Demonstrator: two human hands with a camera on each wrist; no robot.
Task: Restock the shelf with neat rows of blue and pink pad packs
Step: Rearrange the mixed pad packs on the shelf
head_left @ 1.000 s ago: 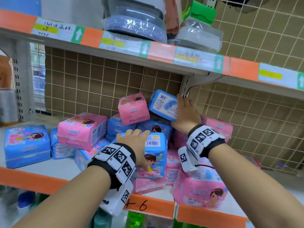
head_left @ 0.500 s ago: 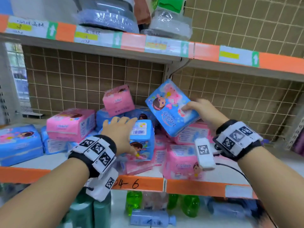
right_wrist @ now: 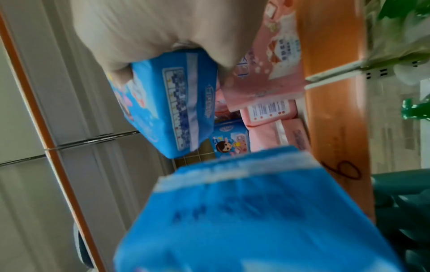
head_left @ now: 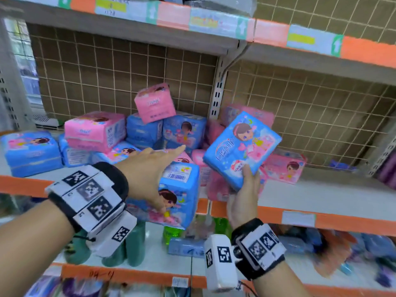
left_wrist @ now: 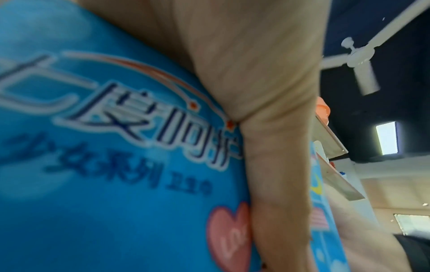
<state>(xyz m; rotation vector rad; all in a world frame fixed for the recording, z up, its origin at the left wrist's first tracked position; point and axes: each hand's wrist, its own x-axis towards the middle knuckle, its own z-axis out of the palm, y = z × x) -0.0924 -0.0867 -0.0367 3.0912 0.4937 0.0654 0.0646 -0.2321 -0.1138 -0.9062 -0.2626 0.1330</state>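
A jumbled pile of blue and pink pad packs lies on the middle shelf (head_left: 321,196), topped by a pink pack (head_left: 154,102). My left hand (head_left: 150,174) grips a blue pack (head_left: 180,189) from above, thumb on its front, and the pack hangs out past the orange shelf edge. The left wrist view is filled by this pack (left_wrist: 104,147) under my thumb. My right hand (head_left: 244,189) holds a second blue pack (head_left: 242,146) from below, tilted, in front of the pile. The right wrist view shows that pack (right_wrist: 177,103) and the other blue pack (right_wrist: 256,211) blurred in front.
A pink pack (head_left: 94,130) and a blue pack (head_left: 30,153) sit left of the pile, another pink pack (head_left: 285,168) to its right. The upper shelf (head_left: 214,24) overhangs. A steel upright (head_left: 216,99) divides the wire back. Green bottles (head_left: 171,234) stand on the shelf below.
My right hand took a blue pack off the pile's top, then lowered it toward me, palm turned up. My left hand drew its blue pack out over the shelf edge.
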